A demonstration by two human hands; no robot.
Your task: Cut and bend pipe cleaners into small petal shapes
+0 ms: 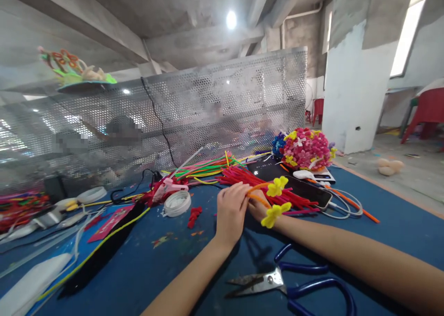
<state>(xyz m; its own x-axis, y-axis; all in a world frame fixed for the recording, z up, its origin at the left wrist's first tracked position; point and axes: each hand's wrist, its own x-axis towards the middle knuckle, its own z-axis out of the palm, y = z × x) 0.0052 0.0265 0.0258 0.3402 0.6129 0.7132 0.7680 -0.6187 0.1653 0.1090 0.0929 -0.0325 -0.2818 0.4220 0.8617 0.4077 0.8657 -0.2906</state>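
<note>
My left hand (231, 214) is closed with its fingers curled around an orange pipe cleaner (259, 186). My right hand (256, 210) meets it from the right, also closed on the orange pipe cleaner, its fingertips partly hidden behind the left hand. Two yellow pipe-cleaner flowers (277, 186) stick out to the right at the ends of the orange stems, one above the other. Just beyond the hands lies a bundle of red pipe cleaners (239, 177). Open-bladed scissors with blue handles (272, 281) rest on the blue table (204, 265) in front of me.
A pink flower bouquet (307, 148) stands at the back right, near a phone (314, 191) and a white cable (347, 209). A tape roll (177, 203) and red scraps (194, 217) lie left of the hands. A perforated metal panel (222, 103) borders the table's far side.
</note>
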